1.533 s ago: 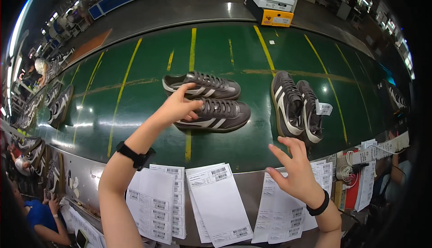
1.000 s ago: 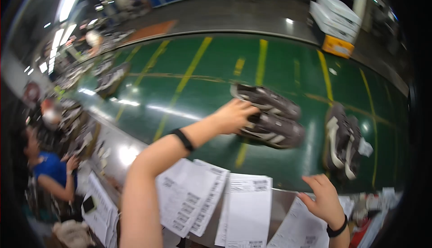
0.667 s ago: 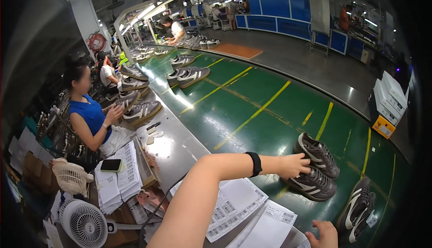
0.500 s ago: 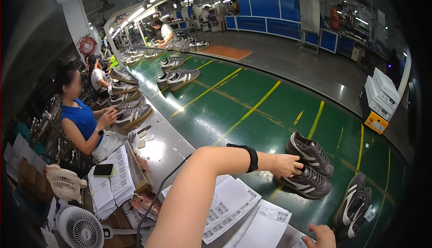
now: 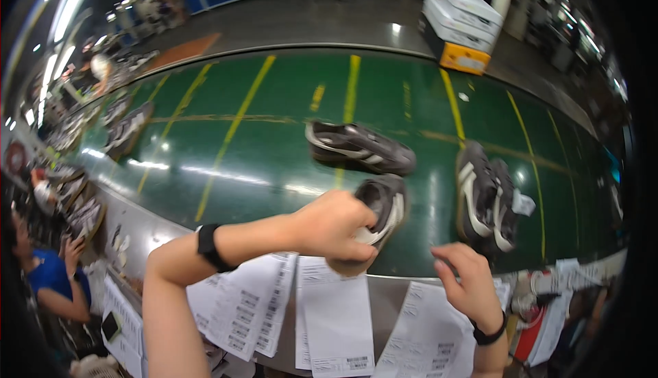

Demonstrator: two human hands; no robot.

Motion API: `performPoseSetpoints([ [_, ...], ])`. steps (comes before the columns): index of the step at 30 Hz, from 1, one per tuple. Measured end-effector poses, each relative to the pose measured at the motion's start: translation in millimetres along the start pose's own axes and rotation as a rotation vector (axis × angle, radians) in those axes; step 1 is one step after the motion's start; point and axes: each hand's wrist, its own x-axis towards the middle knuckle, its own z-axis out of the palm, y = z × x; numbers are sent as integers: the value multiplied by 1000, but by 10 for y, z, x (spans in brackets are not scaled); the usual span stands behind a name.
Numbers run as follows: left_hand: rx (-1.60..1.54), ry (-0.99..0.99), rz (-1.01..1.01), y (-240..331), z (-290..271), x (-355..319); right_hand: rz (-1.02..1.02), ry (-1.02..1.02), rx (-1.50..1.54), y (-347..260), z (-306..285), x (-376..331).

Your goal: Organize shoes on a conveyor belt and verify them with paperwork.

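Observation:
My left hand [image 5: 336,227] is closed on a dark grey sneaker [image 5: 392,203] with pale side stripes, gripping it near the heel at the front edge of the green conveyor belt [image 5: 288,90]. The sneaker is turned, its toe pointing away from me. Just behind it, another matching sneaker [image 5: 360,148] lies on the belt, toe to the right. My right hand [image 5: 469,278] hovers by the belt's edge, fingers apart and holding nothing. Beyond that hand stands a second pair of sneakers [image 5: 478,193], with a white tag [image 5: 524,204] on the right-hand one.
Printed label sheets [image 5: 336,323] cover the metal ledge below my hands. White shoe boxes [image 5: 462,18] and an orange box [image 5: 466,58] are stacked past the belt's far side. More sneakers [image 5: 129,130] stand at left, near a co-worker in blue [image 5: 51,282].
My view has swung rightward. The gripped sneaker has come nearer to me and turned away from its mate, with my left hand on it. More of my right hand shows.

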Motion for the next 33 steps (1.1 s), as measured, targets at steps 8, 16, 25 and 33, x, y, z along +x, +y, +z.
performPoseSetpoints([
  [8,-113,-86,99,919,433,-86,-56,129,108,-188,396,241],
  [16,-54,-32,195,1035,425,-55,-104,90,168,120,427,445],
  [25,-34,116,102,1006,661,-141,301,-58,558,324,506,602],
  [33,-45,-9,2,1061,454,-126,473,-171,603,318,483,644],
])
